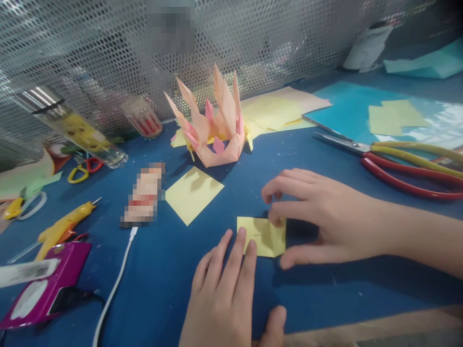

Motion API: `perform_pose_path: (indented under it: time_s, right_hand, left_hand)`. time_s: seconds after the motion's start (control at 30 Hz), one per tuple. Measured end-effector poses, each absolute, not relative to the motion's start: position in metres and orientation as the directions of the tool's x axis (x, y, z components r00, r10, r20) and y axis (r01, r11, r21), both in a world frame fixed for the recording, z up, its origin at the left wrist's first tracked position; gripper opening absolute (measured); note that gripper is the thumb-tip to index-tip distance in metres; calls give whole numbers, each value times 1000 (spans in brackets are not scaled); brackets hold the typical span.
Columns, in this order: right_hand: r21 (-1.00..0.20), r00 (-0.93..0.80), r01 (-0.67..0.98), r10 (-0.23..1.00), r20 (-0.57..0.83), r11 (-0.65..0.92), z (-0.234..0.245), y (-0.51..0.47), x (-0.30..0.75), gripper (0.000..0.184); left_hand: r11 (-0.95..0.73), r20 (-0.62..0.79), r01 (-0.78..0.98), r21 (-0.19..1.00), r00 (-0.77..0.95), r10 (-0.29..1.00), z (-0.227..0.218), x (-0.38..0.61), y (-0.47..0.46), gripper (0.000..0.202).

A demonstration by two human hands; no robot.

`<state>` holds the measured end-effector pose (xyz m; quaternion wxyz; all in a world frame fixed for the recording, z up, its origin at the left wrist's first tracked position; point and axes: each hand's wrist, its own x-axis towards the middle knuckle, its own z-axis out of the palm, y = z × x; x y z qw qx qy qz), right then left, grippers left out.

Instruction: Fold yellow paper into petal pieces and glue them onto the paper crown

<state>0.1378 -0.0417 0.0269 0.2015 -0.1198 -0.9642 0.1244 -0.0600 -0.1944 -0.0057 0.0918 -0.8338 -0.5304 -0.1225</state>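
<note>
Creased yellow paper lies near, right of centre; our left hand steadies it, fingers open, our right hand curves at its right end, grip unclear. We should align edges before pressing.

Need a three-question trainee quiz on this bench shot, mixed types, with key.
1. True or false: the left hand has fingertips on the small folded paper.
2. Which lies nearest the right hand in the picture?
A) jar
B) large scissors
C) bottle
3. Fill the gap: the glue gun is mostly ____ in colour.

Key: 1 true; 2 B; 3 yellow.
</note>
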Motion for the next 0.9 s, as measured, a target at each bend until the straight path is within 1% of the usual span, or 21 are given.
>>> perform_pose_path:
  time_s: [0.07,0.13,0.23,0.3,0.37,0.57,0.7,0.8,0.9]
  right_hand:
    - [-291,-888,197,296,352,936,28,-45,137,44]
    - [-292,-891,218,312,330,931,29,-48,136,42]
    - [-271,-881,281,359,308,921,27,-47,134,33]
    - [-250,-857,331,401,326,910,23,-43,134,26]
    - [-250,-831,366,436,346,896,19,-39,135,23]
    - [-349,-798,377,492,347,858,18,-39,134,18]
    - [-390,-794,381,513,327,838,18,-43,132,12]
    - [-442,-768,421,571,290,792,17,-44,131,9]
    - [-495,-760,432,600,251,754,16,-44,130,19]
  left_hand:
    - [-414,302,910,-30,403,864,-5,-60,-193,62]
    - [-391,304,920,-11,376,875,-3,-58,-193,63]
    - [-323,307,945,44,295,905,-1,-53,-195,59]
    - [-303,306,950,74,268,913,0,-51,-197,55]
    - [-295,308,951,91,255,917,-1,-49,-199,53]
    - [-304,304,946,110,259,917,-3,-49,-200,55]
    - [-257,293,953,163,202,935,-1,-47,-200,49]
    - [-228,249,951,208,174,953,2,-46,-200,45]
    - [-181,220,950,256,125,967,3,-46,-200,38]
